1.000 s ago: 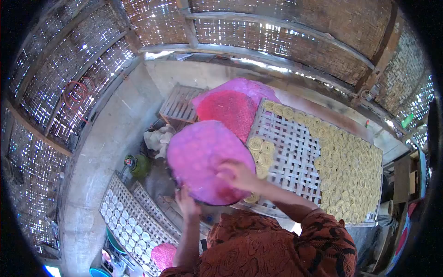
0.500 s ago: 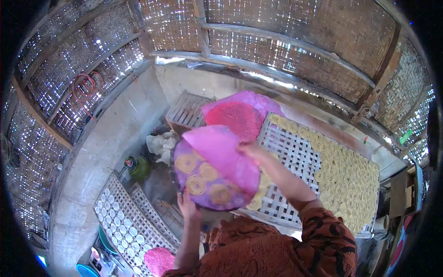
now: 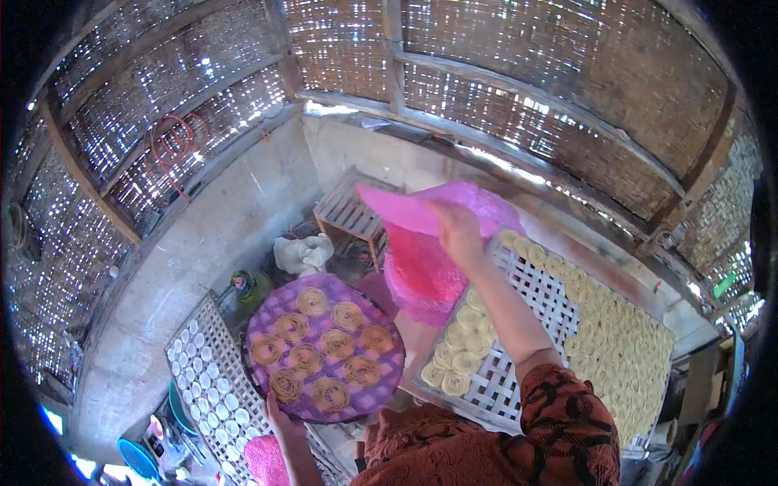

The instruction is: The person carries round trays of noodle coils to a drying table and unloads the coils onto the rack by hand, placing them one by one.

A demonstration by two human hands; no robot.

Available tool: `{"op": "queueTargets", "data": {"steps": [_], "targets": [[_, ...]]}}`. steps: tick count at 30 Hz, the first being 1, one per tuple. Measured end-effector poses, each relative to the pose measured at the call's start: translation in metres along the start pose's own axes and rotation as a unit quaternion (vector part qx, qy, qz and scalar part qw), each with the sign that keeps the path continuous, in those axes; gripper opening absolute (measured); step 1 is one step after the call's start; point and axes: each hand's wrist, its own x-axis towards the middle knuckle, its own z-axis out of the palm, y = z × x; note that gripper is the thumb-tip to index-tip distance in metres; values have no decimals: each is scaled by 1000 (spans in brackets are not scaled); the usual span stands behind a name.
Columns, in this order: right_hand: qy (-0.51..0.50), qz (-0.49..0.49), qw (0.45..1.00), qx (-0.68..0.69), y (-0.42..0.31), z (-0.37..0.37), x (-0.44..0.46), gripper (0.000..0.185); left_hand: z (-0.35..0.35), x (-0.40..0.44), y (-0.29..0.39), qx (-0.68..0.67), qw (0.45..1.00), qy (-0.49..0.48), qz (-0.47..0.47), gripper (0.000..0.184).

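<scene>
My left hand (image 3: 282,415) grips the near edge of a round tray (image 3: 267,324) with a purple-and-white checked surface. On the tray lie several flat, yellowish noodle-like coils (image 3: 336,343), spaced apart. My right hand (image 3: 460,233) is closed on a pink plastic sheet (image 3: 405,209), held up over a red and pink bundle (image 3: 413,267). Right of the round tray, a woven rectangular rack (image 3: 531,312) carries many similar pale coils (image 3: 620,356), some also along its left side.
A slatted wooden crate (image 3: 348,212) stands in the corner by a white bag (image 3: 301,254) and a green gas cylinder (image 3: 253,285). On the left, a slanted woven rack (image 3: 231,348) holds small white discs, with a pink bundle (image 3: 266,460) below it.
The pink sheet, which half covered the round tray, has been lifted off up and to the right by my right hand. The tray has moved left and its coils are now uncovered.
</scene>
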Motion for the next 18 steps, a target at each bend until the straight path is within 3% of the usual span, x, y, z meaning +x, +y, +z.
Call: {"op": "queueTargets", "data": {"steps": [3,5,6,8,11,13,15,17,18], "targets": [[-88,5,996,-24,2,50,-52,32,1,-4,0,-20,999,-26,-13,30],[-204,64,977,-20,16,76,-91,35,15,-14,2,-37,999,18,-16,29],[-205,59,977,-11,30,93,-114,35,15,-13,-1,-31,999,19,-30,28],[-359,101,926,-64,51,120,-154,35,18,-13,-8,-28,998,22,-49,25],[-379,77,914,-123,33,109,-162,34,20,-6,-20,-43,996,-11,-79,23],[-235,55,970,-8,19,119,-155,34,32,-8,-25,-26,996,7,-85,21],[-225,119,923,289,-26,102,-122,37,41,-10,-36,11,995,-2,-95,31],[-340,125,890,278,-57,76,-105,33,48,-9,-47,24,992,-30,-116,30],[-337,133,892,271,-52,75,-110,33,53,-6,-52,33,990,-54,-128,29]]}}
